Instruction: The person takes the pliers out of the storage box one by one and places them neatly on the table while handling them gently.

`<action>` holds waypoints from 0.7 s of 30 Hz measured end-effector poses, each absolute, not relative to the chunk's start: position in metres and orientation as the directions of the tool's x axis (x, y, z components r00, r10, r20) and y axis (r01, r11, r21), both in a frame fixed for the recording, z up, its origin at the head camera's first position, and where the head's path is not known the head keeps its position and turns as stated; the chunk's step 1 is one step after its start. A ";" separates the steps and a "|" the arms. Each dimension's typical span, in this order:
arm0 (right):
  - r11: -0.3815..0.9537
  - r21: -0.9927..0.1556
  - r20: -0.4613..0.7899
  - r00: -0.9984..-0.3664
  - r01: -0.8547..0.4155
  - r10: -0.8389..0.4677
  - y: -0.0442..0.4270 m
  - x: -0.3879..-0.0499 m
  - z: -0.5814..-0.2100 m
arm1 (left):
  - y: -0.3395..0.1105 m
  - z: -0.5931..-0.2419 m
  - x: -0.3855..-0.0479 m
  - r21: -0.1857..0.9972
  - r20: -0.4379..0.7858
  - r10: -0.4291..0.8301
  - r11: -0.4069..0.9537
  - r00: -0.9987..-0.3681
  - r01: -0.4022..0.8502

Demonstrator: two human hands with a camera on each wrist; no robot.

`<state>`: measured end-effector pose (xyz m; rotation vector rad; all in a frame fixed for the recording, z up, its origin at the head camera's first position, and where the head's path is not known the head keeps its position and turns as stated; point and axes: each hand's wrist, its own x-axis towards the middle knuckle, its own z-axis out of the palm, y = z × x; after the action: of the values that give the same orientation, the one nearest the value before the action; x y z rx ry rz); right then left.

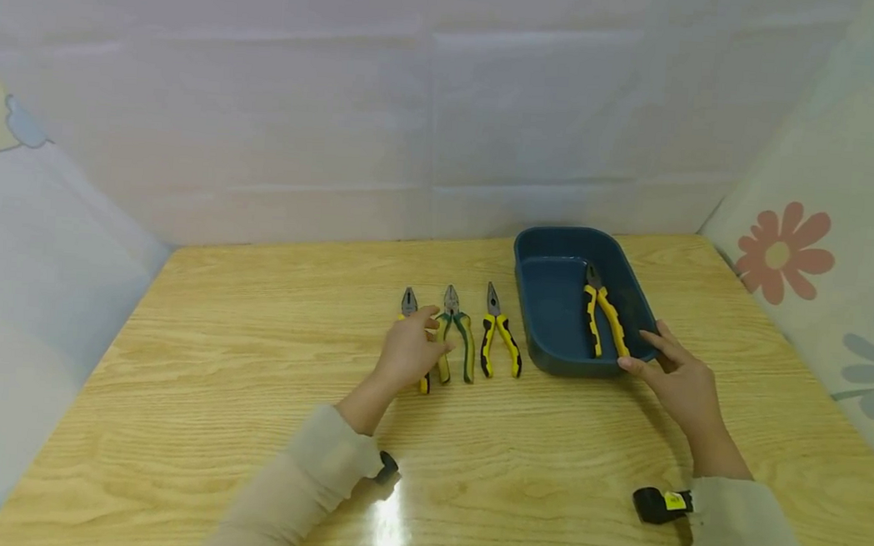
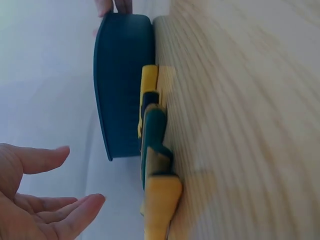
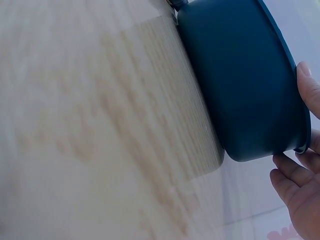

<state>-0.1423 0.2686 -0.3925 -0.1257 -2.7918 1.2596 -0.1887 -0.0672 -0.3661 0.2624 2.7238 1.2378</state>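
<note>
My left hand [image 1: 411, 351] hovers over the leftmost pliers [image 1: 408, 301], covering their middle. In the left wrist view its thumb and fingers are apart, with nothing between them. Just to its right lie pliers with green and yellow handles [image 1: 466, 350], then long-nose pliers [image 1: 492, 301] with yellow and black handles. My right hand [image 1: 681, 392] holds the near right corner of a deep blue plastic tray [image 1: 566, 366], thumb at the front rim and fingers round the side. Inside the tray, another pair of yellow-and-black pliers [image 1: 614, 319] leans toward the near right corner.
The wooden table [image 1: 212, 393] runs back to a pale sheet-covered wall [image 1: 303, 131]. At the right stands a sheet printed with flowers [image 1: 778, 254]. Black wrist devices [image 1: 651, 505] hang at both sleeves.
</note>
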 end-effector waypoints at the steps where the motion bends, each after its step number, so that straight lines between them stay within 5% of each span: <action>1: 0.661 -0.749 0.036 -0.994 0.044 0.107 0.269 -0.142 -0.393 | -0.065 -0.366 -0.189 0.773 -0.053 0.213 0.627 -0.976 0.095; 21: 0.673 -0.738 0.026 -0.994 0.053 0.106 0.267 -0.143 -0.391 | -0.019 -0.355 -0.191 0.913 -0.080 0.222 0.409 -0.972 0.018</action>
<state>-0.1429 0.2674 -0.3908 -0.1338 -2.8126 1.2366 -0.1909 -0.0192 -0.3548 0.2140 2.4729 1.5982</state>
